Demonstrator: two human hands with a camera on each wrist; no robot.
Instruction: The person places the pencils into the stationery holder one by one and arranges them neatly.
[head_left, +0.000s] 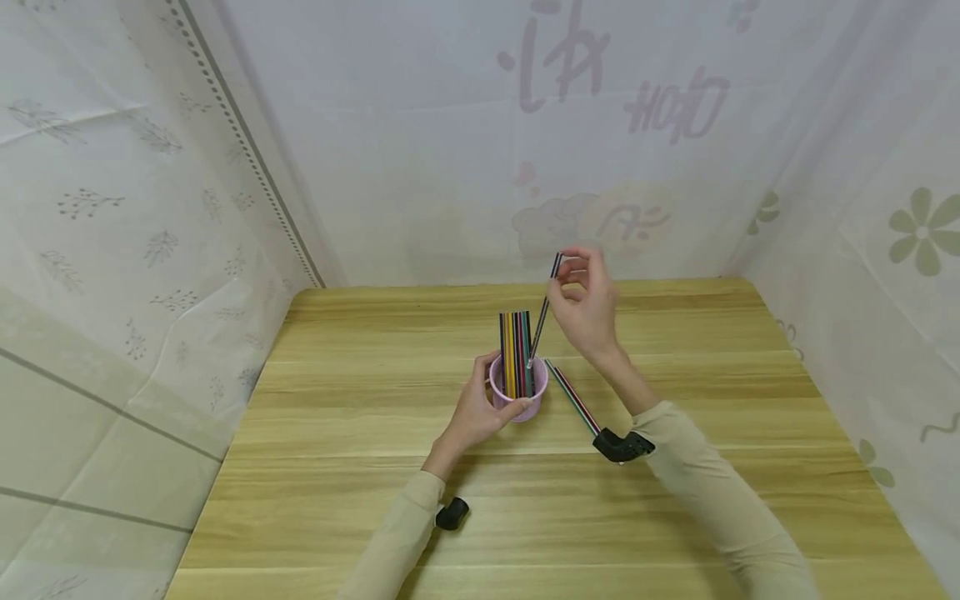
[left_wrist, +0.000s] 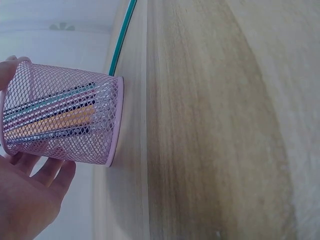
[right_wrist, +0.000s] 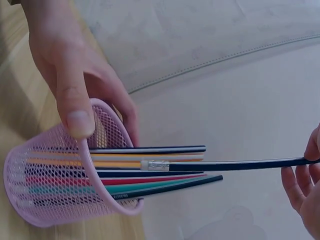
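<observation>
My left hand (head_left: 474, 410) holds a pink mesh pen cup (left_wrist: 60, 115) around its rim, the thumb over the near side. Several striped pencils (head_left: 515, 354) in black, yellow, red and green stand inside, leaning together. Between the thumb and fingers of my right hand (head_left: 587, 310) is a dark pencil (right_wrist: 225, 165) with a white stripe, pinched near its upper end. The silver ferrule and pale eraser end of that pencil point down, overlapping the cup's mouth in the head view. In the right wrist view only the fingertips (right_wrist: 295, 187) of this hand show.
Several loose pencils (head_left: 576, 398) lie on the wooden table (head_left: 337, 417) just right of the cup, partly behind the black right wrist mount (head_left: 622, 447). Another black mount (head_left: 452, 514) sits by the left sleeve. Patterned curtains (head_left: 420, 150) surround the table's back and sides.
</observation>
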